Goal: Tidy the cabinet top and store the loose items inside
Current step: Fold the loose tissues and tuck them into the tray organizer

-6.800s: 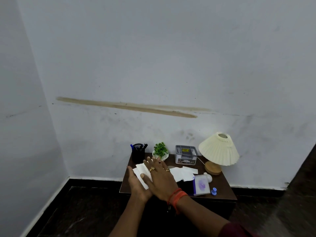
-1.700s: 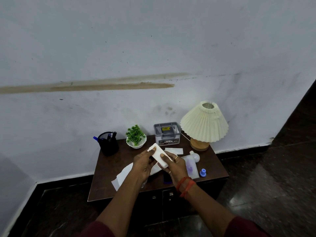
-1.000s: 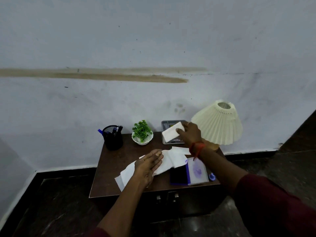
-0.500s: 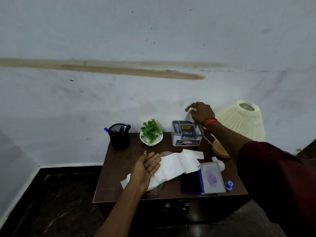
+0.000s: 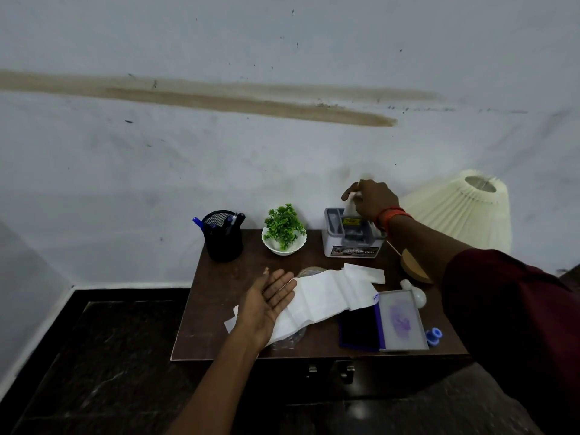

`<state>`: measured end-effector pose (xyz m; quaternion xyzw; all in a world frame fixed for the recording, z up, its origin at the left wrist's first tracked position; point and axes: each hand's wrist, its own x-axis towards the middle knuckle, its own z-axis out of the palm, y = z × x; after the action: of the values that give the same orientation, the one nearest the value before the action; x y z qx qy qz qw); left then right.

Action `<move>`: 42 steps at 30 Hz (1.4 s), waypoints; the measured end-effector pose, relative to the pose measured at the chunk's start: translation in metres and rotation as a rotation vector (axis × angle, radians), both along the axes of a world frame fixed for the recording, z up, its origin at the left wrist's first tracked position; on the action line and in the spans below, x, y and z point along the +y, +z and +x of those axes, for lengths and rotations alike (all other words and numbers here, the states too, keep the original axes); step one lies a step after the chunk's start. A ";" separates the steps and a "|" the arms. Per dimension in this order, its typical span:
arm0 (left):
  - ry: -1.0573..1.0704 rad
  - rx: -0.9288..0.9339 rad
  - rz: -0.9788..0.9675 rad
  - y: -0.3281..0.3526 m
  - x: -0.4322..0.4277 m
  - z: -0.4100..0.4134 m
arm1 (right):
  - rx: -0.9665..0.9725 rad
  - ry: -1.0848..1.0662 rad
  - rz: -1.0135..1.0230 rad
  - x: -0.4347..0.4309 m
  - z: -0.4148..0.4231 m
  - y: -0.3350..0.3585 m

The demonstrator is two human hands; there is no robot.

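A low dark wooden cabinet [image 5: 219, 309] stands against the wall. My right hand [image 5: 372, 200] is over the grey organiser box [image 5: 351, 238] at the back and pinches a folded white paper [image 5: 351, 208] that dips into the box. My left hand [image 5: 270, 301] lies palm up, fingers apart, on the left end of a large crumpled white sheet [image 5: 329, 295]. A smaller folded paper [image 5: 365, 273] lies beyond it. An open ink pad [image 5: 383, 321] with a purple-stained lid sits at the front right.
A black mesh pen holder [image 5: 222, 237] and a small green plant in a white bowl [image 5: 284, 233] stand at the back. A cream pleated lamp [image 5: 461, 211] stands at the right. A white bottle [image 5: 414, 293] and blue cap [image 5: 434, 335] lie by the ink pad. Two door handles [image 5: 329, 368] show below.
My right hand carried a folded white paper from the cabinet's middle to the organiser box and lowered it in. My left hand stayed on the large sheet and turned palm up.
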<state>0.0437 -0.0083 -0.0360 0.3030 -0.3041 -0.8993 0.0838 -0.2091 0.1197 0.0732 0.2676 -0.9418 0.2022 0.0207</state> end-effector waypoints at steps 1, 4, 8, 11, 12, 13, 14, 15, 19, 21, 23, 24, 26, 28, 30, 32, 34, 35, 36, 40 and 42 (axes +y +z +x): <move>0.001 0.000 -0.003 0.000 -0.001 0.000 | -0.001 0.001 0.004 -0.001 -0.001 -0.001; 0.008 0.003 -0.004 0.002 -0.002 0.001 | 0.009 0.011 0.022 -0.005 -0.003 -0.003; 0.023 0.009 -0.005 0.003 -0.005 0.002 | 0.011 0.020 0.001 -0.006 -0.006 -0.005; 0.024 0.013 -0.011 0.005 -0.007 0.002 | -0.003 0.024 -0.019 -0.005 -0.008 -0.008; 0.025 0.014 -0.010 0.006 -0.008 0.002 | -0.005 0.022 -0.031 -0.005 -0.007 -0.007; 0.027 0.015 -0.008 0.007 -0.008 0.002 | -0.002 0.016 -0.042 -0.004 -0.008 -0.008; 0.028 0.017 -0.007 0.008 -0.007 0.003 | 0.000 0.007 -0.052 -0.003 -0.007 -0.007; 0.030 0.019 -0.006 0.009 -0.007 0.003 | 0.006 0.004 -0.060 -0.003 -0.007 -0.008; 0.040 0.016 -0.008 0.012 -0.007 0.008 | 0.010 -0.007 -0.092 0.000 -0.003 -0.009; 0.054 0.007 -0.009 0.014 -0.009 0.012 | 0.020 -0.005 -0.131 0.001 0.005 -0.014; 0.073 0.000 -0.006 0.016 -0.011 0.017 | 0.024 0.006 -0.195 0.004 0.018 -0.020; 0.084 -0.003 -0.004 0.017 -0.012 0.020 | 0.021 0.014 -0.233 0.005 0.030 -0.022; 0.102 -0.013 -0.008 0.019 -0.013 0.027 | 0.029 0.026 -0.287 0.007 0.051 -0.034; 0.112 -0.027 -0.016 0.022 -0.013 0.035 | 0.002 0.004 -0.326 0.010 0.076 -0.048; 0.131 -0.043 -0.016 0.023 -0.012 0.043 | -0.059 0.001 -0.388 0.013 0.103 -0.060; 0.159 -0.053 -0.012 0.025 -0.011 0.052 | -0.135 -0.026 -0.448 0.017 0.130 -0.070; 0.180 -0.053 0.003 0.027 -0.010 0.062 | -0.246 -0.129 -0.501 0.022 0.151 -0.085; 0.187 -0.051 0.012 0.027 -0.009 0.067 | -0.315 -0.200 -0.528 0.024 0.158 -0.095; 0.193 -0.049 0.018 0.028 -0.008 0.074 | -0.419 -0.271 -0.568 0.026 0.167 -0.100; 0.217 -0.049 0.044 0.027 -0.001 0.099 | -0.940 -0.475 -1.006 0.035 0.197 -0.100; 0.228 -0.053 0.075 0.023 0.006 0.111 | -1.088 -0.559 -1.142 0.041 0.210 -0.093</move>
<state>0.1543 -0.0020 -0.0134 0.3621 -0.2358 -0.8864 0.1659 0.0006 0.1611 -0.0198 -0.1625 -0.6050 0.7366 -0.2550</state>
